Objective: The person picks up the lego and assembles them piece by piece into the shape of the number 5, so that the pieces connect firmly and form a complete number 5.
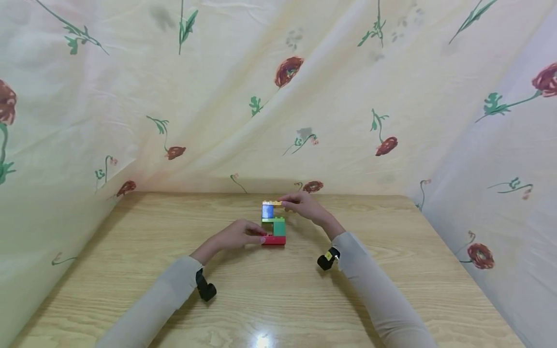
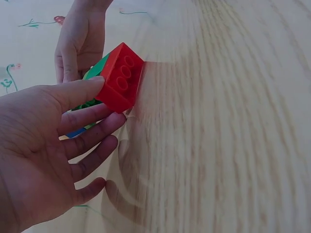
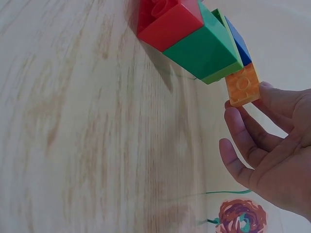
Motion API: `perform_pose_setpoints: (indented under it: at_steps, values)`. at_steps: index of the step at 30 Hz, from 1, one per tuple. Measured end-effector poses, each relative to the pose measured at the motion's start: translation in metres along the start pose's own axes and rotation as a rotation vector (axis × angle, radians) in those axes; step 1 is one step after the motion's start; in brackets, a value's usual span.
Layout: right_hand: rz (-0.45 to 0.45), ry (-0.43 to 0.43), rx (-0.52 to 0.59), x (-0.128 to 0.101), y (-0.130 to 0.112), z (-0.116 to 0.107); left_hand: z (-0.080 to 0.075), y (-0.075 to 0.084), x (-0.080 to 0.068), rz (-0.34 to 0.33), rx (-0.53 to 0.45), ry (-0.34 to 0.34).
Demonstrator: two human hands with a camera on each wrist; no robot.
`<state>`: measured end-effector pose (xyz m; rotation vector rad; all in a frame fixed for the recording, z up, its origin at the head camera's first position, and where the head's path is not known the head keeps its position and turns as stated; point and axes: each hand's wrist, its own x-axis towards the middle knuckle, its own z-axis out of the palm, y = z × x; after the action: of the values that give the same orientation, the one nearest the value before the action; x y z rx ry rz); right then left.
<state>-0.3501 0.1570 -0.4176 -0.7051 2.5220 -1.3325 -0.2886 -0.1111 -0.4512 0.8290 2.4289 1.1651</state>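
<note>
A stack of toy building bricks stands between the hands, and its stepped outline reads like an S in the head view. Lowest is a red brick (image 1: 275, 240), its hollow underside showing in the left wrist view. Above it come a green brick (image 1: 279, 228), a light-green plate (image 1: 273, 220), a blue brick (image 1: 267, 211) and, on top, an orange plate (image 3: 243, 86). My left hand (image 1: 239, 234) pinches the red brick's left end, thumb in front. My right hand (image 1: 302, 205) pinches the overhanging right end of the orange plate between thumb and fingers.
The wooden table (image 1: 270, 290) spreads around the stack. Behind it and at both sides hangs a flowered cloth (image 1: 226, 96). Black wrist cameras sit on the left wrist (image 1: 206, 288) and right wrist (image 1: 327, 259).
</note>
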Motion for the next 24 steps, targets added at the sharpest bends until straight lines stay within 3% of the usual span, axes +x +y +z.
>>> perform_pose_setpoints:
  at_steps: [9, 24]
  values:
    - [0.025, 0.005, -0.029, 0.0017, 0.0016, 0.0014, -0.0033, -0.0007, 0.0026, 0.007, -0.016, -0.017]
    - [0.094, -0.016, -0.043, 0.0046, 0.0035, 0.0035, -0.0069, 0.0013, 0.0062, -0.064, -0.011, -0.035]
